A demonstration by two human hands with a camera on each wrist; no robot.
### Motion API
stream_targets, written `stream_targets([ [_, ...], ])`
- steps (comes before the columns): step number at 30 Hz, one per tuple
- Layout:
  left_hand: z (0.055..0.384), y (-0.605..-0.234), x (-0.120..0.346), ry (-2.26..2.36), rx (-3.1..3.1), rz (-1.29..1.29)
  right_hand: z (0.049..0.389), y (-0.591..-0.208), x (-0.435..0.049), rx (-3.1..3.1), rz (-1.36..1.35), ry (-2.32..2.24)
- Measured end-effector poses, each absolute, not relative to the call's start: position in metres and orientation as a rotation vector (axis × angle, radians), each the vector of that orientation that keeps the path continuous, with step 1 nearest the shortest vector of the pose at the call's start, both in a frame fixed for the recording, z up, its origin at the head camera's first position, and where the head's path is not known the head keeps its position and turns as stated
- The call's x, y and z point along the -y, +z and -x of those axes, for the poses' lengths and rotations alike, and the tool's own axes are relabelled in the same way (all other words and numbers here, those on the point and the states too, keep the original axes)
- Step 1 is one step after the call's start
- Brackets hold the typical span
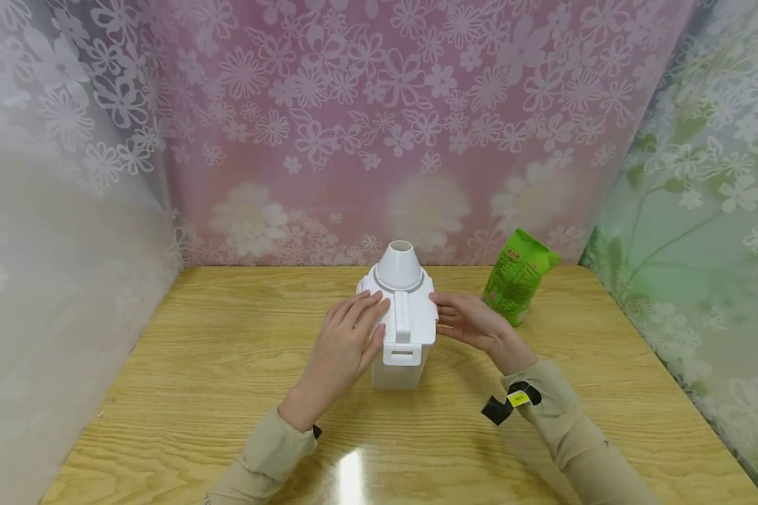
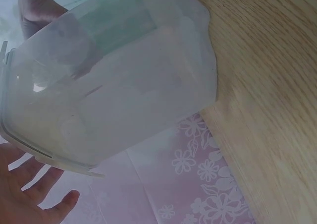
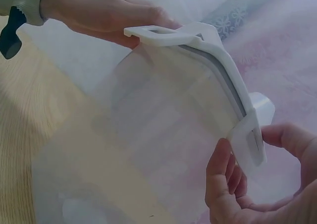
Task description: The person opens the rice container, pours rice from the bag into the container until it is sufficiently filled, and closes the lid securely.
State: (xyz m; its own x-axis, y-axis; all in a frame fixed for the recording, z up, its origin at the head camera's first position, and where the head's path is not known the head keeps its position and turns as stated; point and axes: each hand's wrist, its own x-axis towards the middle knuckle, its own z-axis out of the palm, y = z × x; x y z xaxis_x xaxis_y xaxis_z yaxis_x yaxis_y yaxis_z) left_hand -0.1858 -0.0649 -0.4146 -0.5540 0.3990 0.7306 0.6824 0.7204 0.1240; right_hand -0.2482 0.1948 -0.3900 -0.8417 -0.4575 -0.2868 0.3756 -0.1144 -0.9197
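A translucent plastic storage container (image 1: 398, 375) stands upright on the wooden table, topped by a white lid (image 1: 420, 312) with a cone-shaped spout (image 1: 400, 266) and a carrying handle. My left hand (image 1: 344, 337) rests on the lid's left side, its fingers spread and relaxed. On the opposite side, my right hand (image 1: 470, 322) pinches a side latch (image 3: 250, 142) between thumb and fingers. In the right wrist view that latch stands out from the container's wall, and another latch (image 3: 161, 37) juts out near the left hand. The container's see-through body (image 2: 129, 95) fills much of the left wrist view.
Behind the right hand, a green printed bag (image 1: 518, 277) stands on the table (image 1: 227, 351). Flowered curtains (image 1: 379, 126) enclose the back and both sides. A black strap with a yellow label (image 1: 519, 398) circles the right wrist.
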Motion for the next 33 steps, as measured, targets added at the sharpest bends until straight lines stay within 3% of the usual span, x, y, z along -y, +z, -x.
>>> stream_targets([
  [33, 0.185, -0.415, 0.065, -0.542, 2.213, 0.801, 0.258, -0.396, -0.192, -1.516, 0.172, -2.035],
])
